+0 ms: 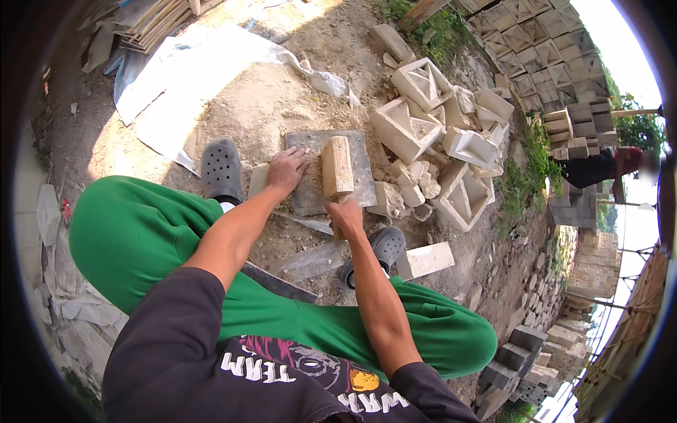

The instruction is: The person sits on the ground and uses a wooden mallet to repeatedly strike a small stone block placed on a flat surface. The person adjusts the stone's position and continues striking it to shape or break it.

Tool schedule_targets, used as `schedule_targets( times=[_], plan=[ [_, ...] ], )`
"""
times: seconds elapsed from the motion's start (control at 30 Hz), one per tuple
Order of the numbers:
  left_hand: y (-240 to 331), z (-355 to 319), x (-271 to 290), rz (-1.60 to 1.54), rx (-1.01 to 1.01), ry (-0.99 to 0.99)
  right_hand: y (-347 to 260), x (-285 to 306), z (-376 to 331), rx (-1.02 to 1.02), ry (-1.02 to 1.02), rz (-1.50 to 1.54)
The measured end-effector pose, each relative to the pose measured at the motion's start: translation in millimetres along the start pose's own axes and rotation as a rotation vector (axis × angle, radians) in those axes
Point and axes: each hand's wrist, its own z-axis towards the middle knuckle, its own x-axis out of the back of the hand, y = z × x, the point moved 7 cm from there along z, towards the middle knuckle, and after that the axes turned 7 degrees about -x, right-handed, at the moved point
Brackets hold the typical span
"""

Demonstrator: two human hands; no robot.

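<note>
Up top left, a white sheet (204,63) sprawls across the sunlit ground (257,92), stacked planks (151,25) just beyond! Swing right: green weeds (529,168), a wall of pale blocks (539,46), another person (625,162) in dark trousers (587,169), and down low, grey blocks (517,352) piled up.

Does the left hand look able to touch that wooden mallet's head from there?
Probably yes: the left hand is at the grey slab, just left of the wooden mallet, and nothing solid shows between them.

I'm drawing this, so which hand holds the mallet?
The right hand: it grips the mallet by its handle. The left hand is at the left edge of the slab.
</note>
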Motion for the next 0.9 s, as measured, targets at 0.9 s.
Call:
schedule_targets(
  times=[0.9],
  plan=[
    [36, -8, -23, 0.237, -0.334, -0.295, -19, 10, 6, 0.108, 0.015, 0.185]
  ],
)
